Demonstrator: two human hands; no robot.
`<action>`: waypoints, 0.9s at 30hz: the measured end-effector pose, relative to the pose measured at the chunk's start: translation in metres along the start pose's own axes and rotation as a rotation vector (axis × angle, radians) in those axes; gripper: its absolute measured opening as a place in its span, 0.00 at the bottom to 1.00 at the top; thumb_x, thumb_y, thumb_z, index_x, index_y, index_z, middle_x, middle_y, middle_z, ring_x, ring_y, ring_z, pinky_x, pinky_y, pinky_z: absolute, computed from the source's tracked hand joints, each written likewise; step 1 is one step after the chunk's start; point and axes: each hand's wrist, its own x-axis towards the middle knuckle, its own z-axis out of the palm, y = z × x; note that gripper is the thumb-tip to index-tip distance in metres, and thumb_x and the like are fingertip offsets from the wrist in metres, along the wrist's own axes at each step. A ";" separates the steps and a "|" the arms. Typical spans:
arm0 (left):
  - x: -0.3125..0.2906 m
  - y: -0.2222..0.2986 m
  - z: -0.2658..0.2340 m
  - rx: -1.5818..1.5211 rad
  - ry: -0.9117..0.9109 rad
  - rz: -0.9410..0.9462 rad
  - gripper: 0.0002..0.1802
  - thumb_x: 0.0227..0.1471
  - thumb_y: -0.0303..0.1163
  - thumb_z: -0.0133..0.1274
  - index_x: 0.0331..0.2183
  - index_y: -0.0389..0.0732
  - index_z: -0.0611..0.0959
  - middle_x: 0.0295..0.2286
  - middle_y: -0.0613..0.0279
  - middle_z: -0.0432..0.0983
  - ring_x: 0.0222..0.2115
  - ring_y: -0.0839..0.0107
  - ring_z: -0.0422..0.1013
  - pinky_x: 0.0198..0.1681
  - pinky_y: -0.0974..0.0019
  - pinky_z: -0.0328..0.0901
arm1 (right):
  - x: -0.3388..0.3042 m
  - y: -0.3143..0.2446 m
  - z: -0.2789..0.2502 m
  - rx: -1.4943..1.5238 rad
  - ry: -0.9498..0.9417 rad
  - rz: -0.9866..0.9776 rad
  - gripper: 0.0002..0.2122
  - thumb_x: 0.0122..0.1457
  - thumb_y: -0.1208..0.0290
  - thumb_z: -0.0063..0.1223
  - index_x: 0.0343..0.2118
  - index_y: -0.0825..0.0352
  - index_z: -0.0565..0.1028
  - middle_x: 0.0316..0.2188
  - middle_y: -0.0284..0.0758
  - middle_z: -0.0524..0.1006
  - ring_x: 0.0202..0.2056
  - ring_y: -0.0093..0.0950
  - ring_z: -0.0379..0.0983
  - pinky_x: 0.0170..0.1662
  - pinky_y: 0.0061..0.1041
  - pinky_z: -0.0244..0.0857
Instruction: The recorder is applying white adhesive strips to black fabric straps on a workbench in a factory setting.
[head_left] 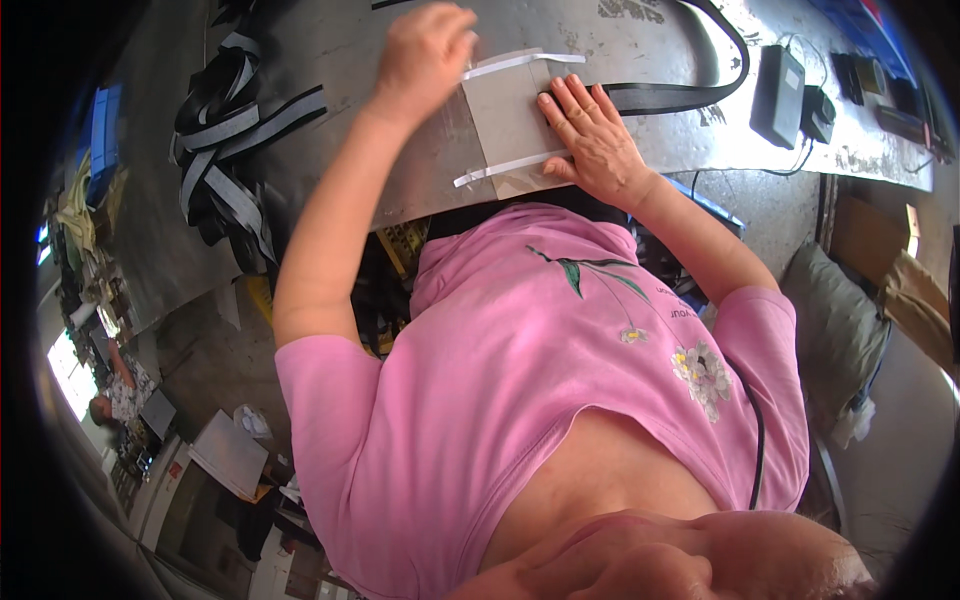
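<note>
A flat grey-beige sheet (510, 118) lies near the front edge of the metal table, a white strip (525, 64) across its far end and another white strip (515, 168) across its near end. My right hand (598, 142) rests flat on the sheet's right side, fingers stretched out. From beside its fingertips a black strap (670, 98) with a grey stripe runs right and curves back to the far edge of view. My left hand (428, 58) is raised at the sheet's far left corner, fingers curled together and slightly blurred; whatever they may hold is hidden.
A tangled bundle of black-and-grey straps (222, 140) lies on the left of the metal table (400, 190). On the right sit a black box (777, 95) and a smaller black adapter (818, 113) with cables. Another person (125, 390) is far off at left.
</note>
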 end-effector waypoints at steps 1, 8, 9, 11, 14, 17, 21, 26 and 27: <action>0.011 -0.016 0.003 0.117 0.034 -0.028 0.16 0.49 0.34 0.50 0.41 0.38 0.77 0.41 0.53 0.72 0.43 0.56 0.68 0.46 0.59 0.62 | 0.001 0.001 -0.001 -0.013 0.007 0.001 0.35 0.52 0.48 0.46 0.59 0.65 0.54 0.60 0.42 0.54 0.63 0.35 0.42 0.64 0.37 0.34; 0.044 -0.067 0.058 0.436 -0.041 -0.077 0.25 0.50 0.43 0.49 0.48 0.43 0.71 0.49 0.58 0.65 0.52 0.59 0.58 0.56 0.50 0.49 | 0.009 0.049 -0.015 -0.003 -0.077 -0.281 0.33 0.51 0.57 0.52 0.59 0.61 0.55 0.60 0.38 0.55 0.62 0.33 0.44 0.64 0.35 0.37; 0.048 -0.064 0.060 0.427 -0.092 -0.114 0.26 0.50 0.45 0.49 0.49 0.43 0.70 0.47 0.59 0.65 0.52 0.60 0.58 0.57 0.49 0.47 | 0.012 0.073 -0.016 -0.073 -0.088 -0.271 0.31 0.51 0.57 0.52 0.57 0.62 0.58 0.59 0.38 0.55 0.62 0.33 0.46 0.64 0.36 0.38; 0.043 -0.061 0.060 0.433 -0.094 -0.125 0.27 0.50 0.48 0.49 0.49 0.44 0.70 0.41 0.60 0.67 0.49 0.61 0.61 0.57 0.48 0.47 | 0.021 0.106 -0.039 -0.151 -0.070 -0.120 0.26 0.51 0.58 0.52 0.52 0.64 0.66 0.58 0.38 0.57 0.61 0.33 0.48 0.63 0.35 0.40; 0.038 -0.047 0.058 0.421 -0.100 -0.121 0.26 0.50 0.48 0.49 0.47 0.43 0.70 0.40 0.59 0.67 0.46 0.62 0.64 0.56 0.49 0.48 | 0.036 0.134 -0.078 -0.758 0.099 0.264 0.16 0.52 0.60 0.51 0.41 0.64 0.74 0.52 0.38 0.65 0.57 0.34 0.55 0.59 0.32 0.48; 0.036 -0.021 0.050 0.434 -0.051 -0.063 0.26 0.48 0.47 0.52 0.45 0.42 0.70 0.39 0.60 0.66 0.43 0.62 0.66 0.55 0.50 0.51 | 0.064 0.129 -0.083 -0.328 0.276 0.226 0.19 0.51 0.66 0.53 0.44 0.71 0.69 0.53 0.50 0.62 0.57 0.43 0.55 0.58 0.38 0.49; 0.027 0.024 0.043 0.392 0.047 0.058 0.25 0.47 0.44 0.54 0.44 0.41 0.71 0.38 0.60 0.66 0.41 0.64 0.66 0.52 0.52 0.54 | 0.097 0.076 -0.070 -0.189 0.448 -0.101 0.16 0.53 0.67 0.50 0.43 0.71 0.69 0.44 0.48 0.70 0.48 0.39 0.67 0.49 0.34 0.62; -0.009 0.067 0.034 0.408 -0.061 0.041 0.23 0.45 0.36 0.54 0.43 0.37 0.71 0.36 0.60 0.66 0.41 0.64 0.65 0.50 0.57 0.55 | 0.095 0.058 -0.063 0.159 -0.023 -0.105 0.12 0.51 0.60 0.52 0.28 0.66 0.71 0.31 0.41 0.75 0.36 0.40 0.71 0.39 0.35 0.64; -0.020 0.073 0.034 0.423 -0.060 0.055 0.25 0.44 0.34 0.54 0.45 0.36 0.70 0.40 0.58 0.65 0.45 0.63 0.63 0.52 0.56 0.54 | 0.086 0.054 -0.062 0.194 0.003 -0.124 0.13 0.51 0.60 0.52 0.27 0.66 0.69 0.24 0.42 0.75 0.30 0.43 0.72 0.32 0.38 0.65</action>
